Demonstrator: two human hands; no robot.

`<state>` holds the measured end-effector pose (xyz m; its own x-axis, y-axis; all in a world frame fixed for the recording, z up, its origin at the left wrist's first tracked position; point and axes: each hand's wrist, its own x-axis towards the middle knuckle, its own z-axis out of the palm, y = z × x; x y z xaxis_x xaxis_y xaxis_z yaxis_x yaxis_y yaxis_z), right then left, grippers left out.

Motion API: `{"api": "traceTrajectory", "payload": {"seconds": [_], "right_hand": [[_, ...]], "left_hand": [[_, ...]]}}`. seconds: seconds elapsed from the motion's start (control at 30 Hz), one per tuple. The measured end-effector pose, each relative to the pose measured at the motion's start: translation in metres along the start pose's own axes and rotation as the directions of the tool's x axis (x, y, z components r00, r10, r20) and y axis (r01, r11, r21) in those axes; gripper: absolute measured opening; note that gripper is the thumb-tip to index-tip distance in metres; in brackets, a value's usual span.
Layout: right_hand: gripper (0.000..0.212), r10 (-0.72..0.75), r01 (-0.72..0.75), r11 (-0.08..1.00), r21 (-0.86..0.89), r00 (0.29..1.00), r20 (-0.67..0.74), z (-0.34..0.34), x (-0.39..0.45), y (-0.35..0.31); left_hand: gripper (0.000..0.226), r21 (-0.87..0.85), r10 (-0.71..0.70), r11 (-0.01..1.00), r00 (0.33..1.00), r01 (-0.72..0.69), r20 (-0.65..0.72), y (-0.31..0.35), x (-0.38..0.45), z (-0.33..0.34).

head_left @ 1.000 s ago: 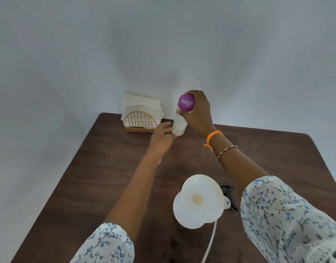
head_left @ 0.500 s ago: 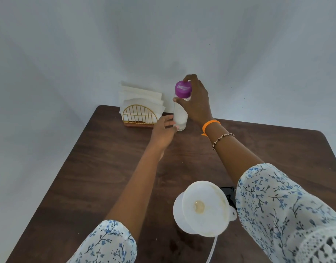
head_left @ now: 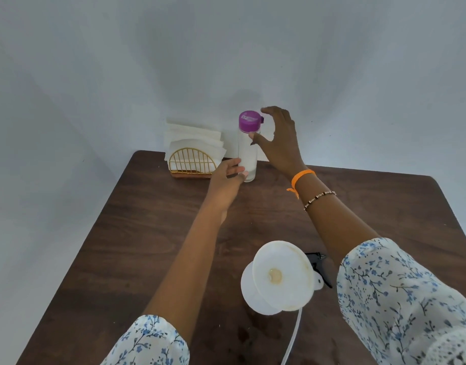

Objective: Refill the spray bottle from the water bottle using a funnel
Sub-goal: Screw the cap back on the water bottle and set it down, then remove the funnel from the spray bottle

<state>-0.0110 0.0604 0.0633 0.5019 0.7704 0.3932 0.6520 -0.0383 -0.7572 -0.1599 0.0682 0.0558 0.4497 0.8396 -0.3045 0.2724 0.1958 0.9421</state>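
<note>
Lying dark and wide, wooden table (head_left: pixel 358 206). Sitting near its front edge, white funnel (head_left: pixel 283 275) in spray bottle (head_left: pixel 255 299). Standing upright at far edge beside napkin holder (head_left: pixel 191 164), water bottle (head_left: pixel 247 154). Spreading released, right hand (head_left: pixel 278 143), thumb touching bottle. Touching bottle base with relaxed fingers, left hand (head_left: pixel 225 177).

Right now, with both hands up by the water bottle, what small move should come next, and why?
Probably draw both hands back toward the funnel. The water bottle stands upright on the table with its purple cap on, beside the napkin holder. The right hand is open with only the thumb near the bottle, and the left hand rests loosely at its base, so neither has a grip.
</note>
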Motion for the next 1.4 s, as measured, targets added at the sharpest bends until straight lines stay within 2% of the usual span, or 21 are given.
{"api": "traceTrajectory", "payload": {"seconds": [0.1, 0.17, 0.27, 0.37, 0.5, 0.6, 0.87, 0.97, 1.07, 1.23, 1.4], "right_hand": [[0.023, 0.093, -0.092, 0.993, 0.079, 0.996, -0.011, -0.022, -0.02, -0.017], [0.014, 0.153, -0.166, 0.975, 0.149, 0.984, 0.092, -0.043, -0.038, -0.034], [0.011, 0.178, -0.26, 0.934, 0.246, 0.934, 0.31, -0.073, -0.074, -0.055], [0.016, 0.225, -0.352, 0.883, 0.31, 0.898, 0.379, -0.093, -0.119, -0.065], [0.018, 0.305, -0.412, 0.816, 0.405, 0.903, 0.304, -0.101, -0.171, -0.07], [0.015, 0.402, -0.461, 0.786, 0.411, 0.887, 0.227, -0.094, -0.198, -0.061], [0.016, 0.447, -0.51, 0.8, 0.317, 0.858, 0.251, -0.087, -0.23, -0.057], [0.014, 0.464, -0.508, 0.838, 0.201, 0.856, 0.229, -0.083, -0.238, -0.057], [0.012, 0.478, -0.497, 0.848, 0.183, 0.867, 0.141, -0.078, -0.243, -0.057], [0.015, 0.511, -0.486, 0.829, 0.277, 0.859, -0.02, -0.071, -0.252, -0.061], [0.016, 0.562, -0.482, 0.789, 0.382, 0.817, -0.13, -0.073, -0.256, -0.062]], "left_hand": [[0.038, -0.039, 0.008, 0.999, 1.0, -0.007, 0.027, -0.004, -0.019, -0.001], [0.036, -0.063, 0.022, 0.998, 0.999, -0.019, 0.047, -0.008, -0.036, -0.002], [0.03, -0.072, 0.034, 0.997, 0.997, -0.029, 0.073, -0.018, -0.064, -0.003], [0.025, -0.068, 0.021, 0.998, 0.994, -0.014, 0.106, -0.029, -0.091, -0.007], [0.026, -0.055, -0.009, 0.998, 0.993, 0.015, 0.116, -0.046, -0.117, -0.012], [0.027, -0.003, -0.016, 1.0, 0.99, 0.016, 0.138, -0.059, -0.129, -0.011], [0.045, 0.035, 0.027, 0.999, 0.963, -0.037, 0.268, -0.088, -0.161, -0.001], [0.047, 0.027, 0.067, 0.997, 0.971, -0.075, 0.228, -0.091, -0.165, 0.005], [0.037, 0.06, 0.16, 0.984, 0.977, -0.17, 0.143, -0.092, -0.166, 0.013], [0.029, 0.133, 0.334, 0.93, 0.938, -0.344, 0.089, -0.1, -0.163, 0.014], [0.035, 0.214, 0.351, 0.907, 0.932, -0.363, 0.093, -0.108, -0.158, 0.014]]}}
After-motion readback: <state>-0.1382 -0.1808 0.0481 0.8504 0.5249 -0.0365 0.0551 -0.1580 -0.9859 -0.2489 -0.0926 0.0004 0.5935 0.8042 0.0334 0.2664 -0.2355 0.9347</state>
